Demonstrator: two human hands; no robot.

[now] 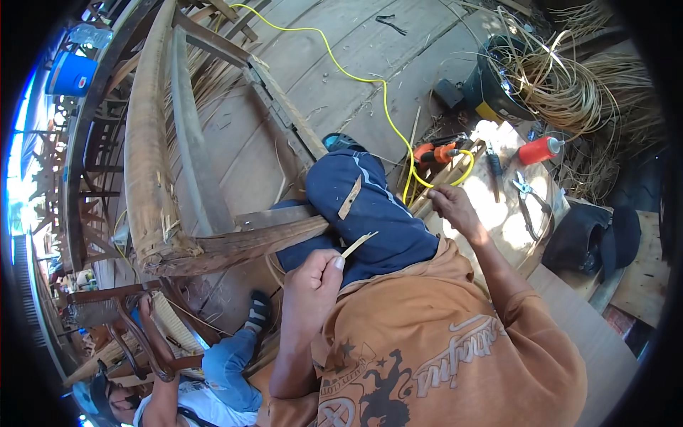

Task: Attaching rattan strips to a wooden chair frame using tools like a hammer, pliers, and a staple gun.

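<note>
Nearest the camera, the left hand (313, 281) is curled with thumb and fingers pressed together, pinching a short pale rattan strip (358, 244) whose free end juts up and to the right over the person's knee in dark blue trousers (370, 213). A second small strip (349, 197) lies on the thigh of those trousers. Just left of the left hand, the wrapped end of a wooden chair frame (235, 245) rests against the knee; its long, curved rail (146, 142) runs away toward the upper left across the plank floor (356, 64).

The right hand (452, 206) reaches out to the right, fingers closed around a bundle of thin cane lengths (445, 178) at the edge of a low round wooden bench (505, 206). Whether that grip is tight cannot be told. On the bench lie a pair of pliers (530, 203), a screwdriver-like tool (493, 167) and a red bottle with a white cap (538, 150). An orange power tool (435, 152) sits just beside the bench, with a yellow cord (341, 64) trailing away over the floor.

Farther off, a black bucket (491, 89) holds coils of rattan (562, 82). At the lower left another person in jeans (228, 363) sits by a woven chair (153, 334). A blue tub (71, 73) stands at the far upper left
</note>
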